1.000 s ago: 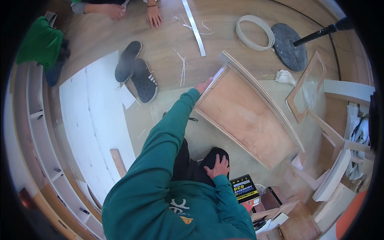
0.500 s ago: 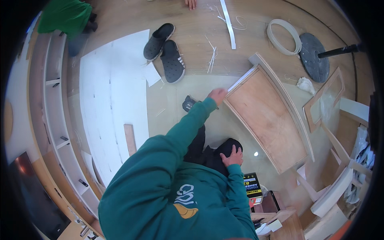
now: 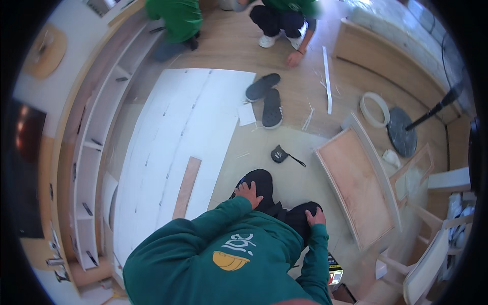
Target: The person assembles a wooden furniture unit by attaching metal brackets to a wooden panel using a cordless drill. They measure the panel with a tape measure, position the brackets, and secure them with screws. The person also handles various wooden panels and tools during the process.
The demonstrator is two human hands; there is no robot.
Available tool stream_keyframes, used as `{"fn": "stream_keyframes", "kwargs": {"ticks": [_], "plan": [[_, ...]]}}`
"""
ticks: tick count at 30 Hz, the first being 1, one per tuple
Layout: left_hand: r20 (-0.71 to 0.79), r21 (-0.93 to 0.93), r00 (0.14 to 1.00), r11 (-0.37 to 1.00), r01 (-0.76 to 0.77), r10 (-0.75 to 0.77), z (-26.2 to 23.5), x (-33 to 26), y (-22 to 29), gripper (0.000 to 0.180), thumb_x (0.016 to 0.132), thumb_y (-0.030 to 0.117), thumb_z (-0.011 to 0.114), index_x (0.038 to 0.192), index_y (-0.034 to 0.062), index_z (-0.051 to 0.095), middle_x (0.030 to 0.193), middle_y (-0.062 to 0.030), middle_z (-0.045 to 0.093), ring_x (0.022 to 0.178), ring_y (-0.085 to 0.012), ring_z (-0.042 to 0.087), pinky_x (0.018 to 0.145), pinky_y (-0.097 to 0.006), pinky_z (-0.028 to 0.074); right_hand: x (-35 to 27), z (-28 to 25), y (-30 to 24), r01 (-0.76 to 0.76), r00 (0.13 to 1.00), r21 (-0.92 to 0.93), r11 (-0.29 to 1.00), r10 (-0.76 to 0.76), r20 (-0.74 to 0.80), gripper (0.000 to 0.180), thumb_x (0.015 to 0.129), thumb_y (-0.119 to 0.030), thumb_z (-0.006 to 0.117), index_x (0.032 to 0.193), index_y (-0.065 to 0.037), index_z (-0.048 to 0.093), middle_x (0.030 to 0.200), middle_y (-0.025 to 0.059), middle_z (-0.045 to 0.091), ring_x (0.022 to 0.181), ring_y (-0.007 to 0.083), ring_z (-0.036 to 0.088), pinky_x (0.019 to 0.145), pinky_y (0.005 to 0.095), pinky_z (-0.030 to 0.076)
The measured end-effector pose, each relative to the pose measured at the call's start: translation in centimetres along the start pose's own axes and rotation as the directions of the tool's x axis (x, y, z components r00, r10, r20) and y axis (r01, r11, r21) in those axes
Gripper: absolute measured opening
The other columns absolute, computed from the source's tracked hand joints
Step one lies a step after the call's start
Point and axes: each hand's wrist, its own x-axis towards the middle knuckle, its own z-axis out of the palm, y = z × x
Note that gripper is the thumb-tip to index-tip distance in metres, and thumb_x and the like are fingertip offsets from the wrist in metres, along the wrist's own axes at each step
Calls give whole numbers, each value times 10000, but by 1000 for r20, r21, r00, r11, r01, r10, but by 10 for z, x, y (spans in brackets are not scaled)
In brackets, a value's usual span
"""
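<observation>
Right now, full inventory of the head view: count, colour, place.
flat white panels: several, white, floor left of centre
narrow wooden strip: one, light brown, lying on the panels
dark slippers: two, grey-black, beyond the panels
small black tool: one, black, floor at centre
framed plywood panel: one, pale brown, floor right
white tape ring: one, white, upper right
round dark stand base: one, grey, beside the ring
white shelf unit: one, white, far left
other people: two, green tops, top edge
left hand: on the left knee
right hand: on the right knee

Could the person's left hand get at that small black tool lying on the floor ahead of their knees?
Probably yes: the left hand rests on the knee, and bare floor lies between it and the black tool.
</observation>
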Motion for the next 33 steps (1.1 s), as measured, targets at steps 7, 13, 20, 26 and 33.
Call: {"fn": "stream_keyframes", "kwargs": {"ticks": [7, 13, 20, 26, 33], "plan": [[-168, -268, 985, 963, -13, -33, 17, -6, -62, 841, 805, 574, 585, 1400, 40, 325, 1437, -228, 318, 1332, -377, 329, 1051, -528, 306, -74, 7, -58, 346, 909, 93, 934, -309, -280, 414, 838, -289, 664, 1131, -1, 613, 1073, 212, 629, 1007, 356, 605, 889, 407, 476], [-348, -246, 909, 913, -325, 230, 20, -2, -92, 528, 883, 415, 553, 1273, 64, 496, 1382, -194, 411, 1310, -388, 349, 1038, -547, 310, -126, -70, -214, 632, 760, 284, 722, -505, -409, 234, 891, -195, 622, 854, 35, 640, 723, 142, 638, 713, 195, 614, 688, 329, 476], [-197, -290, 923, 880, -376, 330, 20, -13, -125, 486, 906, 378, 527, 1302, 100, 485, 1407, -160, 390, 1325, -381, 319, 1068, -569, 264, -202, -148, -340, 850, 493, 467, 245, -683, -539, 194, 895, -45, 601, 1077, 24, 604, 972, 85, 635, 898, 153, 597, 836, 265, 460], [-277, -429, 919, 819, -381, 281, 43, -36, -140, 492, 886, 368, 564, 1291, 93, 516, 1423, -145, 401, 1332, -362, 333, 1086, -537, 254, -155, -109, -355, 825, 496, 431, 364, -833, -246, 219, 891, -39, 582, 1100, 13, 620, 838, 93, 647, 788, 146, 612, 743, 273, 484], [-500, -694, 863, 627, -354, -66, 75, -54, -197, 443, 853, 349, 620, 1170, 40, 595, 1278, -170, 546, 1205, -331, 495, 1016, -408, 392, -59, 21, -252, 823, 557, -219, 524, -669, 492, 216, 819, -155, 608, 992, -41, 672, 754, 166, 660, 745, 318, 659, 697, 403, 512]]}}
